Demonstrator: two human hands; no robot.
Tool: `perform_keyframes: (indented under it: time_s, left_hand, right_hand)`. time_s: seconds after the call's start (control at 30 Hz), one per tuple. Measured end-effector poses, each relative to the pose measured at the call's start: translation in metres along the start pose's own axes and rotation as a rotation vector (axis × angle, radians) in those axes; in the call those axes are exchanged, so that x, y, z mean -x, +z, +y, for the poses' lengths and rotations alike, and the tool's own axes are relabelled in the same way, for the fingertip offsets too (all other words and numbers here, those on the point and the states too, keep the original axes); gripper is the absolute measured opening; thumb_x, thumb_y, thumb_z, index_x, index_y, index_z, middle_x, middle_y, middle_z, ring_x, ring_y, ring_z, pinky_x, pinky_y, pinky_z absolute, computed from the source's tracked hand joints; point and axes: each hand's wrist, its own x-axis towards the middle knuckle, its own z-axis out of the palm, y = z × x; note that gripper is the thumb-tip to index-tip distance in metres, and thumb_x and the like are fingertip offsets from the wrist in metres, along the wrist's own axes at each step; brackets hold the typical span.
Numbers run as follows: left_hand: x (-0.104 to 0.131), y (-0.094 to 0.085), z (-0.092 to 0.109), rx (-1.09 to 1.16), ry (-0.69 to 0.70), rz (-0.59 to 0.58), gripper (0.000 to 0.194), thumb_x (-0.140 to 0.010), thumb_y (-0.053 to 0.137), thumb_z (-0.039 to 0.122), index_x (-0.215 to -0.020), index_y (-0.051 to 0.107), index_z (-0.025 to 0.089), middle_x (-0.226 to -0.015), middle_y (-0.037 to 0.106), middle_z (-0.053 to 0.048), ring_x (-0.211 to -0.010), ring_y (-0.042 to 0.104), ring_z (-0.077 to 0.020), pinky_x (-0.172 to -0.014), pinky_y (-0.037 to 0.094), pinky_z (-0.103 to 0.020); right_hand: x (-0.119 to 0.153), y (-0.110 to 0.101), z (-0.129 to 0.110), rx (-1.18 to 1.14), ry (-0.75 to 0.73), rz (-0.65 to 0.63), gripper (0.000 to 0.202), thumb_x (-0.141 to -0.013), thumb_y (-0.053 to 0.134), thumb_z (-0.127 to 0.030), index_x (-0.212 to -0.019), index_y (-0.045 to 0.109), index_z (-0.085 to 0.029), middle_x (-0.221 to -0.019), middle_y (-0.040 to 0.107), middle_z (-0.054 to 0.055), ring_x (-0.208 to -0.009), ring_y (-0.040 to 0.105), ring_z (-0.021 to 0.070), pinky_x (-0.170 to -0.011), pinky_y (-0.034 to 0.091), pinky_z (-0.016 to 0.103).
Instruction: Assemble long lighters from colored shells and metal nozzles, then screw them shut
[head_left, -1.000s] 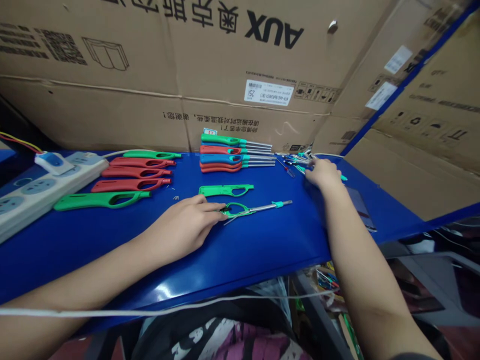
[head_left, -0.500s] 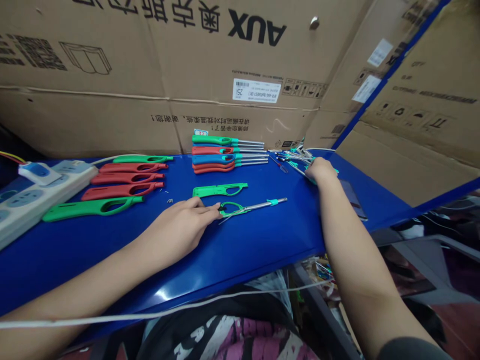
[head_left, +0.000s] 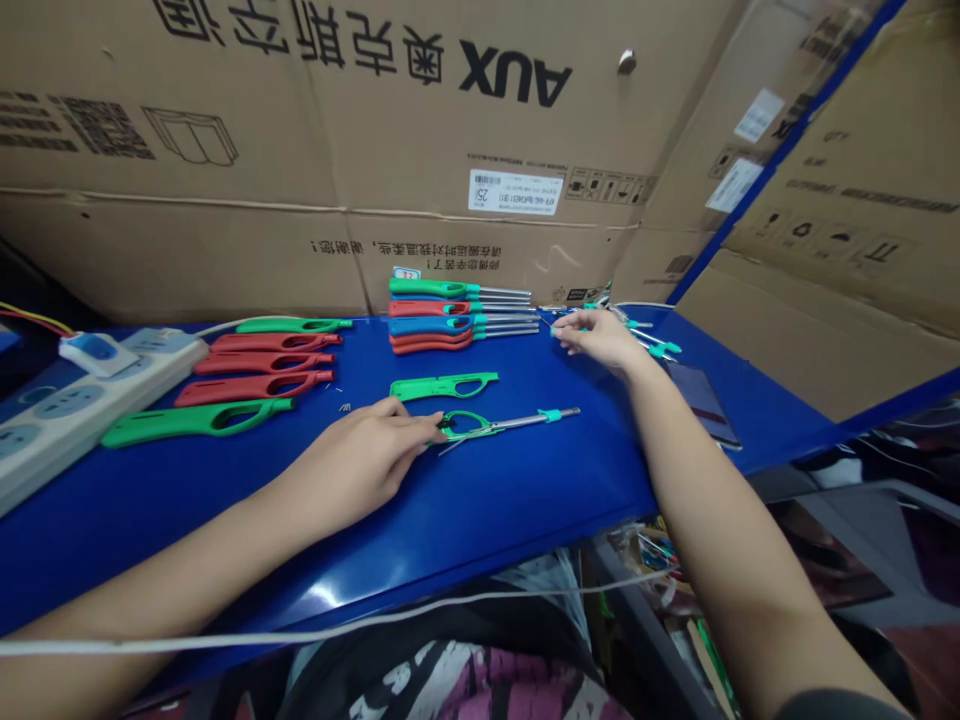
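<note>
My left hand (head_left: pixel 375 445) is closed on the handle end of a green lighter half-shell (head_left: pixel 466 420), which lies on the blue table. A long metal tube (head_left: pixel 525 421) with a teal collar extends to the right from it. My right hand (head_left: pixel 596 338) pinches a small teal part (head_left: pixel 556 330) above the back right of the table; the rest of that part is hidden by the fingers. Just behind the left hand lies another green half-shell (head_left: pixel 442 386). Beside the right hand is a loose pile of metal tubes with teal pieces (head_left: pixel 664 350).
Assembled long lighters (head_left: pixel 431 310) are stacked at the back. Red and green shells (head_left: pixel 262 361) lie at left, beside a white power strip (head_left: pixel 90 400). Small metal pins (head_left: pixel 345 407) are scattered nearby. A dark flat phone-like object (head_left: pixel 703 402) lies at right. A white cable (head_left: pixel 337 632) crosses in front.
My right hand has moved left from the pile of tubes, with a small teal part now between its fingertips. My left hand keeps its hold on the green half-shell.
</note>
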Motion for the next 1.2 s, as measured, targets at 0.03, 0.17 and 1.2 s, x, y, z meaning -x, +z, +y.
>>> perform_keyframes:
  time_s: [0.03, 0.17, 1.2]
  left_hand:
    - [0.0, 0.0, 0.0, 0.006, -0.01, -0.009, 0.034, -0.094, 0.045, 0.015, -0.112, 0.072, 0.024, -0.116, 0.075, -0.005, -0.093, 0.065, -0.023, -0.076, 0.057, -0.036]
    - [0.0, 0.0, 0.001, 0.003, -0.035, -0.026, 0.034, -0.094, 0.046, 0.014, -0.113, 0.072, 0.025, -0.122, 0.073, -0.005, -0.094, 0.065, -0.0234, -0.076, 0.057, -0.036]
    - [0.001, -0.001, 0.004, -0.019, 0.01, -0.007, 0.035, -0.095, 0.046, 0.011, -0.114, 0.072, 0.023, -0.125, 0.072, -0.005, -0.092, 0.064, -0.0222, -0.077, 0.055, -0.035]
  right_hand:
    - [0.002, 0.005, -0.002, -0.071, -0.021, -0.066, 0.01, -0.083, 0.073, -0.015, -0.093, 0.07, -0.013, -0.081, 0.071, 0.007, -0.064, 0.064, 0.0116, -0.067, 0.059, 0.028]
    - [0.006, 0.019, -0.003, -0.227, 0.005, -0.187, 0.009, -0.079, 0.078, -0.017, -0.083, 0.07, -0.014, -0.072, 0.069, 0.004, -0.058, 0.062, 0.0104, -0.064, 0.06, 0.027]
    - [0.016, 0.012, -0.002, 0.497, -0.351, -0.27, 0.015, -0.086, 0.064, -0.03, -0.078, 0.065, -0.018, -0.079, 0.069, 0.004, -0.07, 0.058, 0.0152, -0.066, 0.043, 0.026]
